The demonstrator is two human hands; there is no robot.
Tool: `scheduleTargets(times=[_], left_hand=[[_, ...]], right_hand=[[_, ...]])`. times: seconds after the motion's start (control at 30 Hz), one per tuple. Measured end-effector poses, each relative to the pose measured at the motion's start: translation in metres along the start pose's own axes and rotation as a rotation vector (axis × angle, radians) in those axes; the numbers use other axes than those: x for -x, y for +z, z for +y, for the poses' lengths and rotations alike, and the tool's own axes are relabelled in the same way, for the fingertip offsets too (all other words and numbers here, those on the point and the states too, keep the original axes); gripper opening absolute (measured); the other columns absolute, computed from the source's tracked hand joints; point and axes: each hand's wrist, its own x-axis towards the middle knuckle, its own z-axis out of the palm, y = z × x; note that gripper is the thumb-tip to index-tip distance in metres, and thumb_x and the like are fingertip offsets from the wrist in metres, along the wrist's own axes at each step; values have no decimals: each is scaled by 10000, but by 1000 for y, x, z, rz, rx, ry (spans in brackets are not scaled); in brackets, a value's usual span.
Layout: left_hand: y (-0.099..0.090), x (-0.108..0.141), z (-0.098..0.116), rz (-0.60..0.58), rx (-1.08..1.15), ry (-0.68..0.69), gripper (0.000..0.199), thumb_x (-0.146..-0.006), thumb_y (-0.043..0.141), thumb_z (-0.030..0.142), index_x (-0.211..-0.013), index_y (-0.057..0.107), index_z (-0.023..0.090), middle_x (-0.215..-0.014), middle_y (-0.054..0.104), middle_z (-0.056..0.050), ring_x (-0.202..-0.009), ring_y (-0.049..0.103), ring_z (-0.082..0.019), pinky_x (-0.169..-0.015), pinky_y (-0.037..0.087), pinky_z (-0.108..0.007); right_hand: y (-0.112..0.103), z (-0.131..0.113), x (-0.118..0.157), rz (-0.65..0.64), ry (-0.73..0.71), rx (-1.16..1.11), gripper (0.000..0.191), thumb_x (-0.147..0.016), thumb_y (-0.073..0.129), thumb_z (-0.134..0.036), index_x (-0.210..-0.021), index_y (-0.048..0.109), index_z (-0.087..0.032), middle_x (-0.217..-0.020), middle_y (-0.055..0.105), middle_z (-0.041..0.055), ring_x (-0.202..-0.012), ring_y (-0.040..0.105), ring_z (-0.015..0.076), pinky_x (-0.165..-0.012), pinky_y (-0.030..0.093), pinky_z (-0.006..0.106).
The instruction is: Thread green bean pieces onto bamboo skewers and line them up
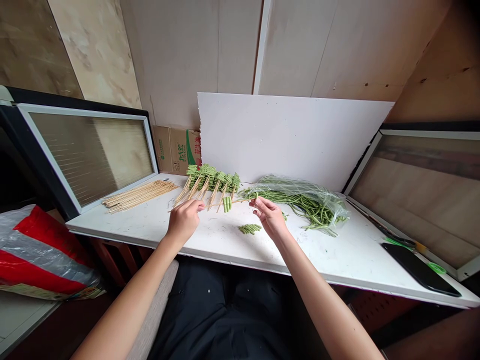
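My left hand (183, 220) is closed in a pinch around a thin wooden skewer (212, 205), held level just above the white table. Several short green bean pieces (227, 204) sit side by side partway along it. At the skewer's right end, my right hand (272, 217) pinches another bean piece (257, 196) between thumb and fingers. Below and between the hands lies a small pile of cut bean pieces (249, 229). Behind the left hand are stacked bean skewers (213, 177), their bare sticks pointing toward me.
Loose bamboo skewers (140, 195) lie at the left. Long green beans (300, 200) spill from a clear plastic bag (326, 195) at the right. A black phone (420, 269) rests near the right edge. A white board (288, 137) and cardboard box (174, 150) stand behind.
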Motion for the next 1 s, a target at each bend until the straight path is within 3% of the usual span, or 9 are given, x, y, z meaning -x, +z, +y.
scheduleTargets(times=[0.17,0.57,1.0], left_hand=[[1,0,7,7,47,-37,423,-806,440,-65,-948,722,217,-974,814,-23,-965,770,-197,-796,566,-259],[14,8,15,41,187,25,439,-811,393,-94,-967,685,193,-950,766,-54,-938,765,-187,-869,603,-285],[22,9,14,170,253,140,448,-762,401,-104,-964,688,175,-893,752,-48,-831,754,-182,-781,589,-269]], right_hand=[[4,-3,2,22,-71,24,368,-693,949,-513,-946,836,-270,-1025,795,84,-1050,705,276,-731,509,350],[10,-1,3,132,-144,-11,293,-695,928,-485,-838,795,-266,-963,757,54,-932,638,225,-684,467,339],[20,2,8,201,-154,-82,338,-638,963,-477,-812,781,-252,-902,712,21,-719,519,144,-624,428,312]])
